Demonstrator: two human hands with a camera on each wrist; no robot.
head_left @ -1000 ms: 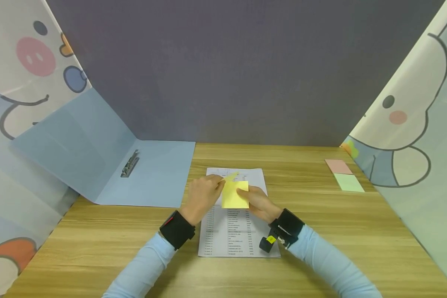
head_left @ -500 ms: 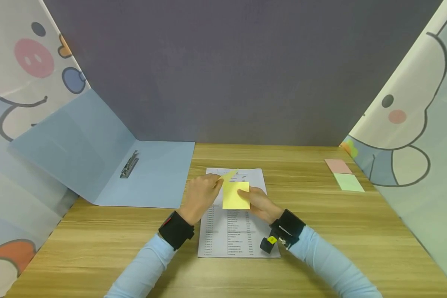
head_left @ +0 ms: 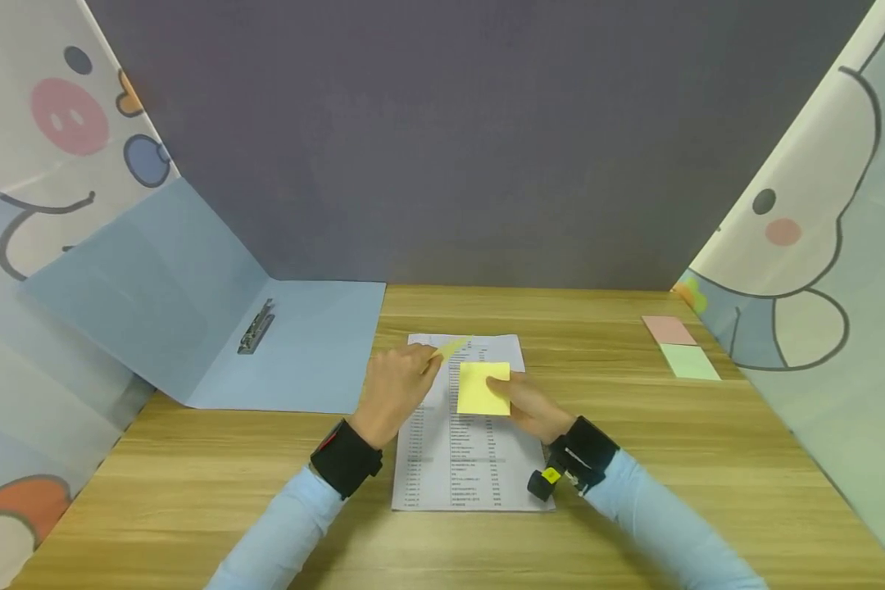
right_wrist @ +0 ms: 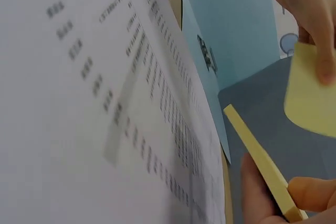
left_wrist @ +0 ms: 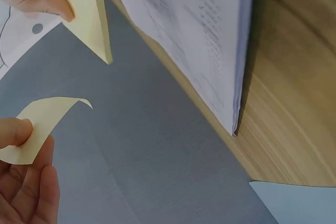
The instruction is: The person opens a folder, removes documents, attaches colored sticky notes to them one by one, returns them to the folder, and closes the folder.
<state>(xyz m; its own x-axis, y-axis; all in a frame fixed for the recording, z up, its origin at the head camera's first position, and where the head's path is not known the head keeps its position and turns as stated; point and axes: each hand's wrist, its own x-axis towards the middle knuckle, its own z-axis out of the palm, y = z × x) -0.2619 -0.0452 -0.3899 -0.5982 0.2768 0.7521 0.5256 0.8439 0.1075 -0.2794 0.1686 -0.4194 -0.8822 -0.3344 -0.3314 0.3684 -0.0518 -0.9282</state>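
Observation:
My left hand [head_left: 398, 385] pinches a single yellow sticky note [left_wrist: 44, 124] between thumb and fingers; the sheet bends, its far corner curling. To its right, my right hand [head_left: 534, 401] grips a thick yellow sticky note pad [head_left: 483, 388], thumb on its face and fingers behind. A gap separates note and pad in both wrist views. Under both hands lies a stack of printed paper [head_left: 450, 475], covered in rows of small text. In the right wrist view the pad [right_wrist: 262, 163] appears edge-on, with the loose note [right_wrist: 312, 93] above it.
At the left an open blue folder [head_left: 324, 344] with a metal clip [head_left: 256, 326] leans its cover against the side wall. Pink [head_left: 668, 330] and green sticky note pads [head_left: 689, 361] lie at the table's right. A dark panel [head_left: 472, 147] stands behind the wooden table [head_left: 605, 344].
My right hand has moved right with the pad, widening the distance from the note. The left hand stays nearly in place, holding the single note, which has come away from the pad.

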